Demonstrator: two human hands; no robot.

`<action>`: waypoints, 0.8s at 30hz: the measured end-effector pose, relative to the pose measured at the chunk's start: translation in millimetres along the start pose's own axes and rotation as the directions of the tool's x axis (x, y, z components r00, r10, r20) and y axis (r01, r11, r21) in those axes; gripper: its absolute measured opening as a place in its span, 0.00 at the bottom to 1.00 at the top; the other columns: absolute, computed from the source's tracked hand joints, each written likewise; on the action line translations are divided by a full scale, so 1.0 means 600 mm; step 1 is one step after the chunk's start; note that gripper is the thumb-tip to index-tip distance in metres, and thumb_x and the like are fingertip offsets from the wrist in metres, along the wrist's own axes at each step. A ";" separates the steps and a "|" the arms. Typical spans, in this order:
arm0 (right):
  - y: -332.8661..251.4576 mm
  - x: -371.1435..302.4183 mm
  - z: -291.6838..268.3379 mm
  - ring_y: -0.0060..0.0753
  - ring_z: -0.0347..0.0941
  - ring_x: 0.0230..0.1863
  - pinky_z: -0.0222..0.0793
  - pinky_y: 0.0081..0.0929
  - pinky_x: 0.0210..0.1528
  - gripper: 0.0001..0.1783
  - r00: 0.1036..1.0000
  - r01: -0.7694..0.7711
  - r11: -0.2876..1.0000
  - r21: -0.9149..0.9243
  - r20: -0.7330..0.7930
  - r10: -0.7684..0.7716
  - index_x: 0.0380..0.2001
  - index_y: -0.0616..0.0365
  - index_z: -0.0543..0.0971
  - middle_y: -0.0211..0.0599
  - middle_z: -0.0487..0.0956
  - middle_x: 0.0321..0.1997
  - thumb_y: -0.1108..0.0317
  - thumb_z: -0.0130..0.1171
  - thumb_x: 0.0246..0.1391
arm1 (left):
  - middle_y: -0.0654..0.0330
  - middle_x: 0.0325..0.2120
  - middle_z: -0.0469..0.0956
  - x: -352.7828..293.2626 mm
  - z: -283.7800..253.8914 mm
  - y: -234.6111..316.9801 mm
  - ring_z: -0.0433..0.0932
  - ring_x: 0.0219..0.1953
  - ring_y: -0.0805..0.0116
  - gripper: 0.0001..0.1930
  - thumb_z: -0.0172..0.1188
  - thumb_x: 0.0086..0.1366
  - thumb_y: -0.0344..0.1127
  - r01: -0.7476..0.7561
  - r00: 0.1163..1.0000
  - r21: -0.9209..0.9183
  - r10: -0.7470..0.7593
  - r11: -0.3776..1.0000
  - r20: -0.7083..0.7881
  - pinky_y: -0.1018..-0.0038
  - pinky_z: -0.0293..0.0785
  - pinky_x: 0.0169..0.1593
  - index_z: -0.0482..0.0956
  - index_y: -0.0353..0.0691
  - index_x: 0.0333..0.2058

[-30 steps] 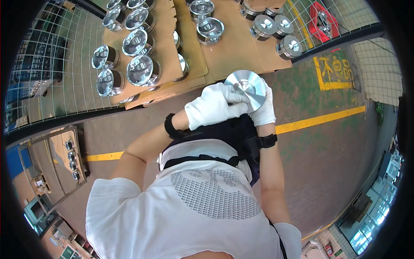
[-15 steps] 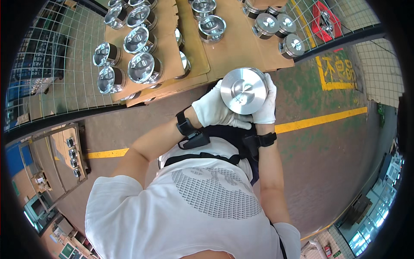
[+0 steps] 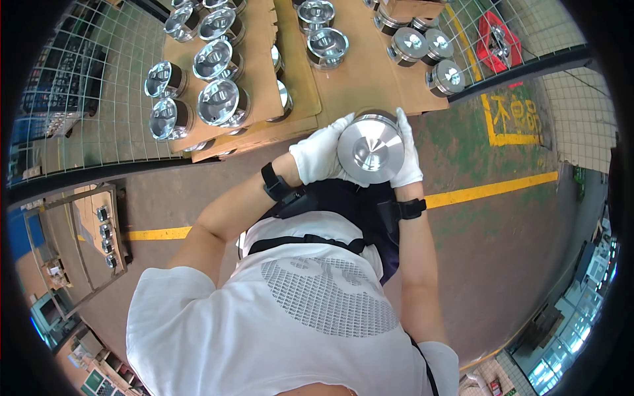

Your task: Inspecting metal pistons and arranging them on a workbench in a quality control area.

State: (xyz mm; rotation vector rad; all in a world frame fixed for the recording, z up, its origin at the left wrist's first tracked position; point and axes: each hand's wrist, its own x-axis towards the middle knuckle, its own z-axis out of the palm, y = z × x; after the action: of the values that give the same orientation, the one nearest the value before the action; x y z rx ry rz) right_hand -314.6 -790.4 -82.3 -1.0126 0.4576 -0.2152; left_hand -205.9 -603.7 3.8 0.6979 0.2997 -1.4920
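Between my two white-gloved hands I hold a shiny metal piston (image 3: 371, 153), its round crown with a shallow dish facing up toward me. My left hand (image 3: 323, 150) presses against its left side, fingers partly hidden under and behind it. My right hand (image 3: 408, 157) grips the right side with fingers stretched up along the edge. The piston is in the air just in front of the near edge of the cardboard (image 3: 350, 82). More pistons stand on that cardboard: an open-ended piston (image 3: 327, 45) ahead, and a crown-up piston (image 3: 447, 78) at the right corner.
Several pistons with open ends up, such as one piston (image 3: 221, 102), stand on stacked cardboard at the left. A wire mesh fence (image 3: 92, 99) and black rail border the table. A red bin (image 3: 496, 41) lies beyond the right rail. A yellow line (image 3: 489, 190) crosses the floor.
The piston has come slightly nearer to me and tilted, so more of its far side shows. My right fingers now extend straighter along its edge, and my left hand has shifted its hold.
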 end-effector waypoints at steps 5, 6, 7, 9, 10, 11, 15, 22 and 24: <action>0.096 0.040 -0.070 0.39 0.67 0.64 0.66 0.37 0.67 0.30 0.990 -0.113 0.984 0.137 0.098 0.100 0.73 0.49 0.53 0.46 0.67 0.67 0.63 0.42 0.71 | 0.52 0.59 0.70 -0.004 -0.003 -0.016 0.75 0.57 0.48 0.32 0.37 0.74 0.62 -0.089 0.995 0.064 0.086 0.994 0.041 0.45 0.82 0.48 0.60 0.45 0.65; 0.098 0.041 -0.074 0.39 0.67 0.64 0.66 0.37 0.67 0.30 0.991 -0.110 0.984 0.137 0.096 0.098 0.73 0.49 0.53 0.46 0.67 0.67 0.63 0.42 0.71 | 0.52 0.59 0.70 -0.005 -0.001 -0.018 0.75 0.57 0.48 0.32 0.37 0.74 0.62 -0.087 0.995 0.065 0.084 0.994 0.044 0.45 0.82 0.48 0.60 0.45 0.65; 0.091 0.043 -0.070 0.39 0.67 0.64 0.66 0.38 0.66 0.30 0.984 -0.159 0.940 0.302 0.124 0.126 0.72 0.49 0.53 0.46 0.67 0.67 0.63 0.42 0.71 | 0.52 0.59 0.70 -0.005 0.002 -0.019 0.75 0.57 0.48 0.32 0.37 0.75 0.62 -0.123 0.992 0.079 0.120 0.989 0.042 0.45 0.83 0.48 0.60 0.46 0.65; 0.076 0.039 -0.065 0.40 0.67 0.64 0.67 0.39 0.66 0.29 0.978 -0.198 0.867 0.457 0.154 0.143 0.72 0.48 0.54 0.46 0.67 0.67 0.63 0.42 0.71 | 0.52 0.59 0.70 0.000 0.004 -0.018 0.74 0.58 0.49 0.31 0.36 0.75 0.62 -0.157 0.987 0.098 0.153 0.983 0.045 0.45 0.83 0.47 0.60 0.46 0.65; 0.056 0.027 -0.042 0.41 0.67 0.64 0.67 0.39 0.65 0.29 0.990 -0.141 0.918 0.370 0.065 0.126 0.72 0.48 0.53 0.46 0.66 0.67 0.63 0.42 0.71 | 0.52 0.59 0.70 0.004 -0.003 -0.017 0.74 0.58 0.48 0.31 0.37 0.75 0.61 -0.110 0.993 0.057 0.108 0.992 0.037 0.43 0.81 0.48 0.60 0.46 0.65; 0.029 0.009 -0.010 0.41 0.67 0.65 0.67 0.39 0.65 0.30 0.995 -0.092 0.958 0.272 -0.021 0.102 0.73 0.47 0.53 0.46 0.66 0.67 0.62 0.42 0.71 | 0.51 0.59 0.70 0.006 -0.009 -0.016 0.73 0.58 0.48 0.31 0.38 0.75 0.61 -0.064 0.998 0.012 0.063 0.998 0.031 0.41 0.80 0.50 0.60 0.45 0.64; -0.110 -0.030 0.134 0.24 0.77 0.36 0.77 0.26 0.45 0.21 0.910 0.001 0.917 0.399 -0.381 0.165 0.45 0.62 0.80 0.31 0.79 0.32 0.54 0.50 0.69 | 0.50 0.59 0.71 0.015 0.008 -0.019 0.73 0.59 0.48 0.29 0.45 0.73 0.57 -0.004 0.997 -0.267 -0.016 0.964 -0.073 0.35 0.68 0.59 0.64 0.42 0.62; -0.034 -0.025 0.029 0.28 0.75 0.33 0.74 0.26 0.42 0.27 0.814 0.448 0.707 -0.547 -0.077 -0.575 0.65 0.60 0.67 0.37 0.79 0.32 0.77 0.49 0.62 | 0.50 0.56 0.74 0.030 0.010 -0.044 0.76 0.57 0.55 0.26 0.45 0.73 0.54 -0.240 0.971 -0.238 0.237 0.941 -0.039 0.49 0.72 0.59 0.67 0.37 0.57; -0.036 -0.025 0.028 0.28 0.76 0.33 0.74 0.27 0.42 0.27 0.802 0.463 0.686 -0.561 -0.064 -0.594 0.65 0.61 0.68 0.37 0.79 0.33 0.77 0.49 0.62 | 0.53 0.56 0.74 0.031 0.013 -0.053 0.76 0.56 0.59 0.27 0.50 0.72 0.53 -0.305 0.952 -0.186 0.299 0.934 -0.060 0.54 0.73 0.59 0.65 0.39 0.59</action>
State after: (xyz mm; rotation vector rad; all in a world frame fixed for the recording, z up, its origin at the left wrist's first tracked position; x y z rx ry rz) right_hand -319.5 -783.3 -52.2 -1.6690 0.4383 -0.7879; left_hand -236.8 -621.1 -8.6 0.5811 0.3395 -1.1425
